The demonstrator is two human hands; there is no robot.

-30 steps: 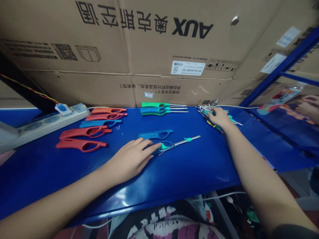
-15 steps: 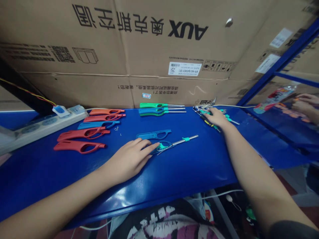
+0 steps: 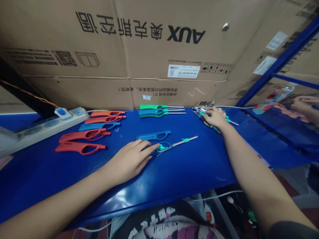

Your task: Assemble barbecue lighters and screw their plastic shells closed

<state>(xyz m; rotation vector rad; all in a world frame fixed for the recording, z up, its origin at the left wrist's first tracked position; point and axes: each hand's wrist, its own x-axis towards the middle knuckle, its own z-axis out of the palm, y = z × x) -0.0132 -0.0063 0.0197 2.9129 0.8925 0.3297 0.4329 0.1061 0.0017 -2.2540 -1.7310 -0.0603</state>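
My left hand (image 3: 136, 158) is closed over the handle end of an opened blue gas lighter (image 3: 170, 145), low on the table. A teal trigger, thin wires and a metal tube with a teal collar show past its fingertips. Just behind lies a blue casing half (image 3: 154, 135) with a loop-shaped trigger guard. Farther right, my right hand (image 3: 215, 117) reaches into a heap of small metal and teal parts (image 3: 200, 109), fingers bent down; what they grip is hidden. A tool with black and yellow handles (image 3: 208, 124) lies beneath this hand.
Red, orange and blue casing halves (image 3: 81, 147) lie at left beside a power strip (image 3: 45, 127) and tiny loose pins (image 3: 117, 129). Green and blue lighters (image 3: 152, 113) lie at the back before a cardboard wall (image 3: 139, 66). A bottle (image 3: 272, 99) and another person's hands (image 3: 305, 104) are at right.
The view has shifted slightly. My right hand's fingers have moved a little within the heap of parts. My left hand stays on the blue lighter.
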